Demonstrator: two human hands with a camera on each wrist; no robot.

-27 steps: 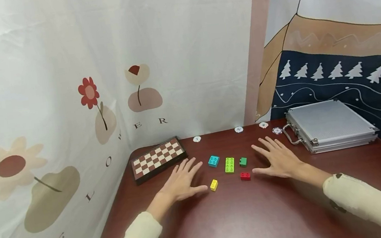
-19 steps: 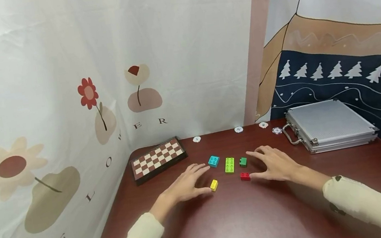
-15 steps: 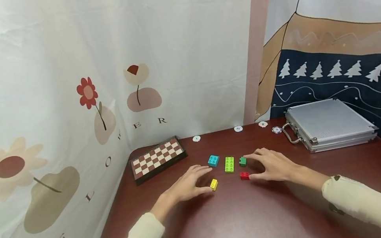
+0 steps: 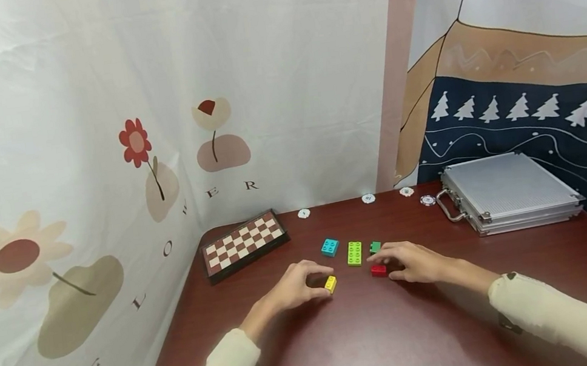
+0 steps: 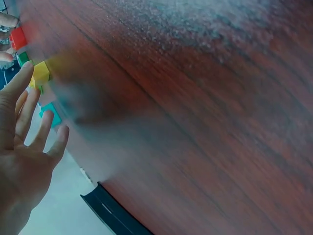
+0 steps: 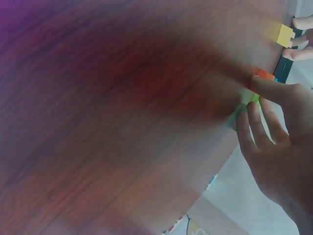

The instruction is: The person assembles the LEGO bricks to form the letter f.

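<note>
Five toy bricks lie on the dark red table [image 4: 399, 329]: cyan [image 4: 329, 247], lime [image 4: 354, 253], small green [image 4: 375, 247], red [image 4: 377, 271] and yellow [image 4: 330, 284]. My left hand [image 4: 322, 281] has its fingers curled, with thumb and forefinger pinching the yellow brick [image 5: 41, 73]. My right hand [image 4: 386, 264] curls over the red brick [image 6: 264, 74], thumb on its right side and forefinger reaching over it beside the green one. In the right wrist view, two left fingertips sit on either side of the yellow brick [image 6: 284, 35]. Both bricks rest on the table.
A folded chessboard [image 4: 244, 243] lies at the back left. A closed aluminium case [image 4: 509, 190] sits at the back right. Several poker chips [image 4: 368, 199] line the far edge. Printed cloth hangs close on the left, behind and on the right.
Both hands went from flat and spread to curled. They moved inward, the left closing on the yellow brick and the right on the red one. No brick has shifted.
</note>
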